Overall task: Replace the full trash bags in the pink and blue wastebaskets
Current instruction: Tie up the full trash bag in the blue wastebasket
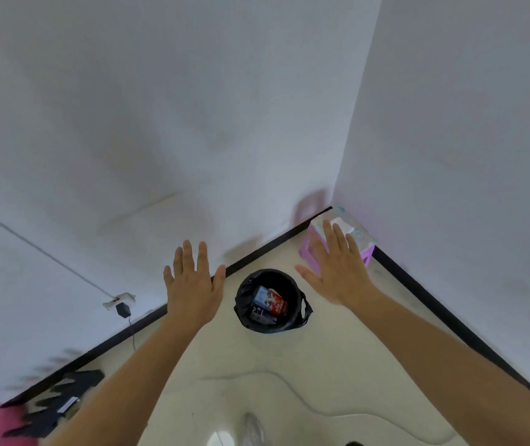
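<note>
With the left hand [192,284] and right hand [334,268] empty, fingers spread wide, flanking the round wastebasket [240,300] lined with a black plastic bag [306,310] on the floor between them, removal seems unstarted, and the next move calls for gathering the bag's rim.

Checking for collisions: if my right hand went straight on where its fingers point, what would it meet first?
Likely the tissue pack on the purple stool in the corner; the right hand overlaps it in view. Depth is unclear, so it might pass above and reach the wall.
</note>
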`<state>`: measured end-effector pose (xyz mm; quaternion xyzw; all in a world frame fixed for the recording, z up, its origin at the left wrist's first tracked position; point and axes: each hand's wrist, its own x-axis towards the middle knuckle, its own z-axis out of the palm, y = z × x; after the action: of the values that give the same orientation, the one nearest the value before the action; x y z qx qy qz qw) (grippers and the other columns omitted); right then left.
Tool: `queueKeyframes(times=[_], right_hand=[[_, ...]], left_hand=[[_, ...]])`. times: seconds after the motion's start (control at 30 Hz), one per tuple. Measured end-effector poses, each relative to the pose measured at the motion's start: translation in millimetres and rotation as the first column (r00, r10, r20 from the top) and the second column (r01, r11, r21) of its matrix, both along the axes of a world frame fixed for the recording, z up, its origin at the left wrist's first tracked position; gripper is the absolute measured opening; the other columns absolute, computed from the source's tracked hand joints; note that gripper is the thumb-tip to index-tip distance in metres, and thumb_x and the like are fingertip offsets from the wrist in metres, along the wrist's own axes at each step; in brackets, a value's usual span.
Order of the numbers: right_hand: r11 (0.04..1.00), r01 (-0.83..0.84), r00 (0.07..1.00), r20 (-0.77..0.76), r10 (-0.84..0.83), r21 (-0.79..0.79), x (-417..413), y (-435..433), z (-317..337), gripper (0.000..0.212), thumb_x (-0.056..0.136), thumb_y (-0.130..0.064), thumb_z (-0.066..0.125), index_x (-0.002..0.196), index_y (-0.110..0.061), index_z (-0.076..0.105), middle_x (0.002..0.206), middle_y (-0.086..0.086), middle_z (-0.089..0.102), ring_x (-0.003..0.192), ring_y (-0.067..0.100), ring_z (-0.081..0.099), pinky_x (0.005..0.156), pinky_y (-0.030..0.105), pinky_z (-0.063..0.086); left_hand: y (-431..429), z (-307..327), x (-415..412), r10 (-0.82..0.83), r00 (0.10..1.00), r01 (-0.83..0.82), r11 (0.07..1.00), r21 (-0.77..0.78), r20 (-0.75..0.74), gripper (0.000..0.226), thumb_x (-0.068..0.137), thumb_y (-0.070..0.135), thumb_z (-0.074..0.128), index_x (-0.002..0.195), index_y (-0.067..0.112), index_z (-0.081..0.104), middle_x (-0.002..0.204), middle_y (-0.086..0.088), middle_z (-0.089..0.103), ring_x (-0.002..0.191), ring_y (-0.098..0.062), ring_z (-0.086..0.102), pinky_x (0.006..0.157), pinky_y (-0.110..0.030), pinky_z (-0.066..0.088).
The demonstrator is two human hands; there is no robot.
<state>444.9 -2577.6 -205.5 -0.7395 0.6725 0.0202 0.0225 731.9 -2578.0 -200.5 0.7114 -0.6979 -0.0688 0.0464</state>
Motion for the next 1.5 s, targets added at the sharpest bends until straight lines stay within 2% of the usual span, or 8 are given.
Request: queueKeyframes(times=[0.33,0.77,0.9,1.0,1.07,1.17,1.33,1.5], right_hand=[[0.976,0.065,0.995,0.055,-0.078,0.206,-25.0,-54.8,-156.1,0.092,0.089,-0.076,-0.002,0.16,-0.018,0.008,0.166,0.02,0.008,0.153,0.036,0.009,0.123,0.053,0.016],[0.967,0.188,0.919,0.316,-0.235,0.17,-18.5,-76.8,-544.4,0.079,0.098,-0.064,0.033,0.158,-0.015,0.019,0.165,0.019,0.014,0.151,0.034,0.018,0.122,0.052,0.018],[0.953,0.298,0.822,0.493,-0.286,0.056,-8.1,-80.4,-626.7,0.077,0.098,-0.062,0.04,0.158,-0.017,0.02,0.166,0.015,0.012,0.152,0.029,0.016,0.123,0.048,0.017],[0.912,0.409,0.712,0.63,-0.31,-0.013,-7.7,-94.5,-673.8,0.079,0.095,-0.066,0.041,0.157,-0.021,0.019,0.167,0.012,0.012,0.152,0.026,0.014,0.122,0.045,0.017],[0.903,0.428,0.635,0.705,-0.315,0.017,-6.9,-102.4,-696.5,0.088,0.092,-0.07,0.043,0.159,-0.025,0.007,0.168,0.008,0.005,0.153,0.02,0.007,0.121,0.037,0.012],[0.903,0.411,0.462,0.825,-0.326,0.127,-4.5,-112.8,-714.5,0.102,0.085,-0.076,0.049,0.157,-0.033,-0.009,0.164,0.002,0.022,0.147,0.009,0.023,0.115,0.031,0.023],[0.828,0.176,0.099,0.828,-0.552,0.532,-21.4,-149.1,-714.6,0.065,0.07,-0.064,0.073,0.122,-0.026,0.064,0.108,-0.003,0.076,0.097,0.019,0.073,0.075,0.033,0.057],[0.903,0.251,0.38,0.822,-0.424,0.349,-18.0,-175.7,-696.7,0.021,0.072,-0.026,0.058,0.092,-0.02,0.059,0.078,0.002,0.068,0.07,0.022,0.066,0.054,0.03,0.046]], left_hand=[[-61.7,-140.7,-33.2,-0.023,0.996,0.035,0.988,0.153,-0.081,0.063,0.101,0.052,0.022,0.153,0.017,0.024,0.163,-0.013,0.017,0.15,-0.03,0.013,0.12,-0.049,0.016],[-78.7,-509.5,-67.2,0.374,0.811,-0.356,0.926,0.127,-0.45,0.053,0.104,0.042,0.03,0.147,0.013,0.036,0.152,-0.01,0.039,0.142,-0.026,0.031,0.117,-0.044,0.026],[-86.1,-604.7,-49.0,0.481,0.583,-0.589,0.805,0.067,-0.655,0.054,0.102,0.047,0.025,0.141,0.013,0.043,0.142,-0.005,0.047,0.13,-0.018,0.041,0.113,-0.036,0.029],[-106.5,-668.4,-26.0,0.587,0.169,-0.728,0.616,0.301,-0.792,0.054,0.101,0.052,0.025,0.139,0.019,0.044,0.137,0.003,0.049,0.124,-0.015,0.045,0.112,-0.039,0.033],[-122.9,-701.0,-8.3,0.65,-0.185,-0.638,0.491,0.593,-0.737,0.067,0.098,0.061,0.029,0.15,0.018,0.033,0.147,-0.003,0.045,0.13,-0.02,0.045,0.111,-0.046,0.036],[-135.9,-728.6,11.0,0.67,-0.443,-0.313,0.508,0.803,-0.596,0.099,0.084,0.077,0.04,0.153,0.009,0.02,0.146,-0.013,0.047,0.129,-0.03,0.051,0.109,-0.058,0.035],[-157.7,-717.5,22.6,0.624,-0.4,0.022,0.738,0.674,-0.671,0.076,0.084,0.067,0.054,0.136,0.011,0.056,0.135,-0.011,0.061,0.127,-0.032,0.056,0.108,-0.049,0.04],[-184.2,-674.2,16.6,0.391,-0.351,-0.497,0.692,0.523,-0.851,0.017,0.095,0.028,0.058,0.086,0.016,0.066,0.1,-0.003,0.07,0.093,-0.022,0.066,0.085,-0.035,0.052]])
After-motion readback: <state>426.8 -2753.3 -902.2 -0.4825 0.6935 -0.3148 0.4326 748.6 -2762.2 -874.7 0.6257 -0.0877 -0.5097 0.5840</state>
